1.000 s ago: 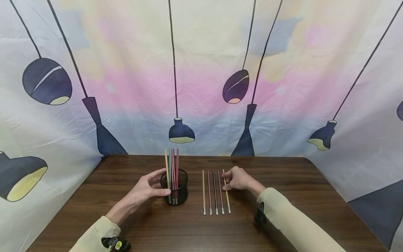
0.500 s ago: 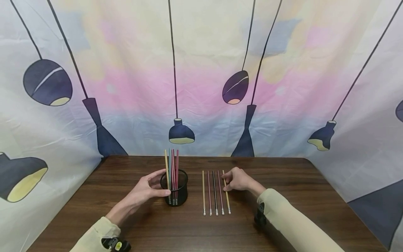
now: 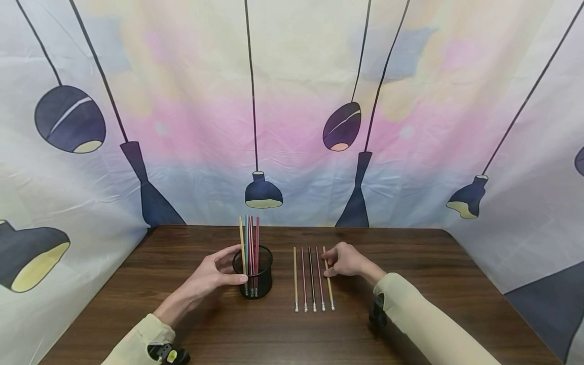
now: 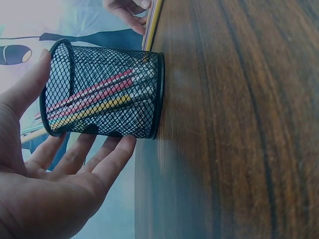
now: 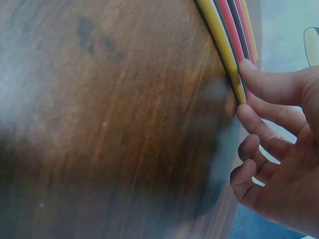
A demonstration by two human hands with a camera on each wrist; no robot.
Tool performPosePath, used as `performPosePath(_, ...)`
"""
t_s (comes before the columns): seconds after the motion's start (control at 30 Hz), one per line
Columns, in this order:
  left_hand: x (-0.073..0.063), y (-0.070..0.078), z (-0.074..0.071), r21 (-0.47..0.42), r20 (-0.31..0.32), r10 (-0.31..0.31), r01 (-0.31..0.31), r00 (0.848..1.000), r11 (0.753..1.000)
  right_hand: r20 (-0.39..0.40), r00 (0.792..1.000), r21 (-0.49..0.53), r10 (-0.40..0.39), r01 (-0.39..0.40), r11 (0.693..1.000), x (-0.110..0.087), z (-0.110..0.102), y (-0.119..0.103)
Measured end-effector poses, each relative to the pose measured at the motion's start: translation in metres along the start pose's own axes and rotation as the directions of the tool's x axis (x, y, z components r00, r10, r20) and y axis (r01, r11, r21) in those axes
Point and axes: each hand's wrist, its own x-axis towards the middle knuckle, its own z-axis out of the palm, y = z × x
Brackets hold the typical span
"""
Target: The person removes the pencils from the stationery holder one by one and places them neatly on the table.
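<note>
Five pencils (image 3: 312, 282) lie side by side on the bench (image 3: 283, 339), slightly apart, erasers toward six o'clock: yellow, pink, black, pink, yellow, counting from the nine o'clock end. At the three o'clock end, the right hand (image 3: 347, 259) pinches the end pencil (image 3: 330, 289), thumb and nearest fingers on its upper half; the remaining fingers curl in and appear to hold nothing. The end pencil should handle as light, stiff and smooth, apt to roll; a pinch near mid-shaft looks best for balance. At nine o'clock from the five stands a mesh cup (image 3: 263, 286), upright, with more pencils (image 3: 257, 238) slanting inside it, eraser ends down. The left hand (image 3: 207, 274) holds it from nine o'clock, spread to the cup's width, thumb at the near rim, fingers round the far side. The cup looks rigid and light, perhaps top-heavy with its tall load; its wall below the rim seems a sound hold. Toward twelve hangs a lamp-print cloth (image 3: 301, 61).
</note>
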Motion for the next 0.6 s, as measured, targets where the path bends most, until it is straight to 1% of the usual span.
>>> performPosePath(0.33,0.000,-0.001,0.000,-0.009,-0.001,0.001,-0.001,1.000,1.000,-0.002,1.000,0.011,0.000,0.000,1.000,-0.001,-0.005,-0.001)
performPosePath(0.6,0.000,-0.001,0.001,-0.005,0.000,0.008,-0.008,1.000,1.000,-0.006,1.000,-0.002,-0.027,0.026,1.000,-0.004,-0.010,-0.010)
